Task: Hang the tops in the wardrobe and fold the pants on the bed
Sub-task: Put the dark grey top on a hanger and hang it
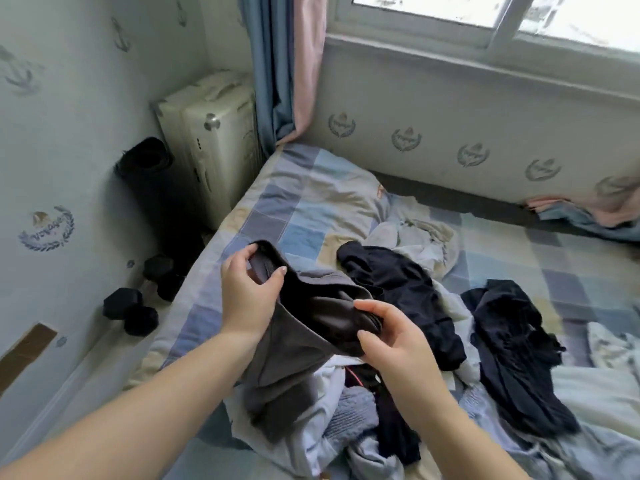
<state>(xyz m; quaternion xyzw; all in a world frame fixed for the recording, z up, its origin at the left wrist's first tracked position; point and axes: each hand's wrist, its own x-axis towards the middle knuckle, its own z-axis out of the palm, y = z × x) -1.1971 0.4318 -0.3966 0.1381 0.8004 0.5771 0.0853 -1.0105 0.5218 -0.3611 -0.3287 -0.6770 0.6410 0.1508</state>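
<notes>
A dark grey garment [294, 344] is held up over the near-left part of the bed [277, 202], above a heap of pale clothes [311, 417]. The left hand [247, 289] grips its upper edge, fingers curled round the cloth; the right hand [391, 336] pinches the same edge lower down. Just beside it, toward the middle of the bed, lies a navy garment [408, 289], and another dark garment [512, 348] lies nearer the right edge. Black dumbbells [131, 310] sit on the floor off the bed's left edge.

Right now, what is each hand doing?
Left hand: grips the dark grey fabric garment.
Right hand: pinches the same garment's edge.
</notes>
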